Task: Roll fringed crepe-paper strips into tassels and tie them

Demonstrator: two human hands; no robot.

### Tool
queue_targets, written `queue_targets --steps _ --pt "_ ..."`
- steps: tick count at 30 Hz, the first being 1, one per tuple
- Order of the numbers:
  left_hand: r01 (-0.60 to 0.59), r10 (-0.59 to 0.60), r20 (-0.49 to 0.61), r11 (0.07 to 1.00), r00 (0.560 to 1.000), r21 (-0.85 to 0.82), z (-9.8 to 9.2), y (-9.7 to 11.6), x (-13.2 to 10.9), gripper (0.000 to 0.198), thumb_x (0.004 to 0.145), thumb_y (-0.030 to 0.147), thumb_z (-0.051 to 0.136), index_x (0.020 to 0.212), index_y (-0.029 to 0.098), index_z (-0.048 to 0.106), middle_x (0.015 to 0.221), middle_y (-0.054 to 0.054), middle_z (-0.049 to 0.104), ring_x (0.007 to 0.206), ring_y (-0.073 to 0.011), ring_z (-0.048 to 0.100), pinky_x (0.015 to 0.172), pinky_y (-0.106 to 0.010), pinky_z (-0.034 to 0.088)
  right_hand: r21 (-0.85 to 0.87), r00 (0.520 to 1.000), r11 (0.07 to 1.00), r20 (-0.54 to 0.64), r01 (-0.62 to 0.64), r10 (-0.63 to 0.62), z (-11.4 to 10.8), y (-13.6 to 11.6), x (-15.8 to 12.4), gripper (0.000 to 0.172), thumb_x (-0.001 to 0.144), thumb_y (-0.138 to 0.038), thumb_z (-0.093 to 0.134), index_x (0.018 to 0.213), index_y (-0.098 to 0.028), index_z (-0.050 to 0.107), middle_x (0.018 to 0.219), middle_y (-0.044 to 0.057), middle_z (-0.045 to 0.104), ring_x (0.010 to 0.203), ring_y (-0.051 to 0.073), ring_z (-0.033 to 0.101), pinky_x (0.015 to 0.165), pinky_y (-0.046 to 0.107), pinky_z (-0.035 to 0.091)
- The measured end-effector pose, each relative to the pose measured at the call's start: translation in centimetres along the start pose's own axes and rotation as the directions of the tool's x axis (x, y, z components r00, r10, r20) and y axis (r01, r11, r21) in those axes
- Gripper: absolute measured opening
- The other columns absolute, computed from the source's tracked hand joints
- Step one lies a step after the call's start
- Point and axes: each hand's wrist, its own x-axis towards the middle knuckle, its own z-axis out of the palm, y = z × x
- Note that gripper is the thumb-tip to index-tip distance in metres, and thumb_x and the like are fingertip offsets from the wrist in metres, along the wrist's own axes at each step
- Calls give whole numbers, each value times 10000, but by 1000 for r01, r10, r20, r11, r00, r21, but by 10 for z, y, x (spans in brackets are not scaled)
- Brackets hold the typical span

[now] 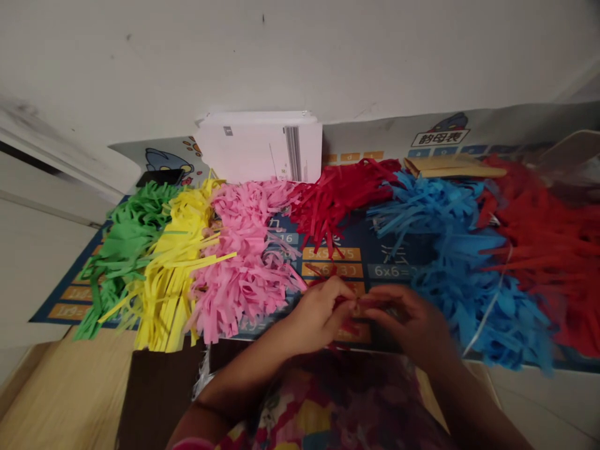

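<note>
My left hand [323,312] is closed round a dark red paper tassel [349,325], whose strands show above and below the fingers. My right hand [407,315] meets it fingertip to fingertip, pinching at the tassel's end; the exact bit between its fingers is too small and dim to make out. Just beyond the hands lies a pile of dark red tassels [337,194]. Left of my left hand spread pink tassels [244,250], and right of my right hand are blue tassels [487,275], close to its fingers and wrist.
Yellow tassels [173,256] and green tassels [135,237] lie at the left; bright red tassels [553,250] fill the right end. A white box [253,147] leans on the wall. A folded yellow paper [450,167] lies behind the blue pile. A printed mat [375,240] covers the table.
</note>
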Motion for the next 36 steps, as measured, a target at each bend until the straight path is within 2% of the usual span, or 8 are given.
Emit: queue_targets --steps 3,7,15,18,21,28,31,36 --pt "-57 59 -32 998 998 33 -1 1 2 82 960 224 501 986 184 568 897 -64 675 802 -165 634 717 -277 492 -65 999 997 -42 31 -34 -2 0 1 192 844 -447 679 822 -279 769 794 26 772 725 223 726 672 330 579" --pt "-150 156 -63 985 986 88 0 8 5 137 912 242 592 1032 178 608 937 -80 699 854 -193 651 778 -313 499 -108 991 988 -67 111 -119 -2 -1 1 155 870 -373 653 859 -290 784 806 10 773 723 212 722 671 316 568" --pt "-154 160 -97 986 982 65 6 3 6 72 938 231 616 954 189 672 898 -62 751 847 -182 689 789 -303 512 -222 975 959 -89 178 -201 1 -1 -6 170 914 -343 605 862 -281 755 778 -1 758 697 191 708 656 292 538" --pt "-281 311 -195 945 930 167 6 0 8 93 928 210 632 1010 188 671 1005 -87 759 952 -201 695 902 -359 513 -258 968 949 -126 181 -219 0 -3 -6 158 902 -337 613 868 -274 753 775 3 762 686 190 710 642 285 542" --pt "-370 428 -243 894 870 252 10 -2 9 80 932 174 626 990 205 672 971 -53 773 912 -181 712 1007 -413 470 -277 960 944 -164 178 -229 1 -7 -6 163 890 -329 612 876 -267 762 781 10 770 682 192 718 636 280 555" --pt "-304 349 -296 934 889 189 19 -2 11 52 869 176 686 869 187 635 788 -32 747 744 -161 705 882 -362 535 -268 962 954 -192 138 -193 3 -5 -9 176 871 -338 615 843 -247 763 752 8 767 649 181 717 613 262 564" --pt "-329 369 -294 928 882 177 18 -2 11 30 881 164 668 896 185 652 847 -44 764 805 -165 720 913 -367 531 -258 959 959 -221 118 -177 3 -3 -9 180 886 -341 612 859 -246 763 760 14 768 656 188 722 608 267 568" --pt "-383 469 -316 874 825 299 16 -2 7 101 923 184 648 997 224 705 975 -30 775 942 -165 711 1088 -420 439 -273 943 942 -211 196 -258 5 -4 -12 162 917 -314 614 949 -261 763 861 16 787 732 196 746 673 292 597"
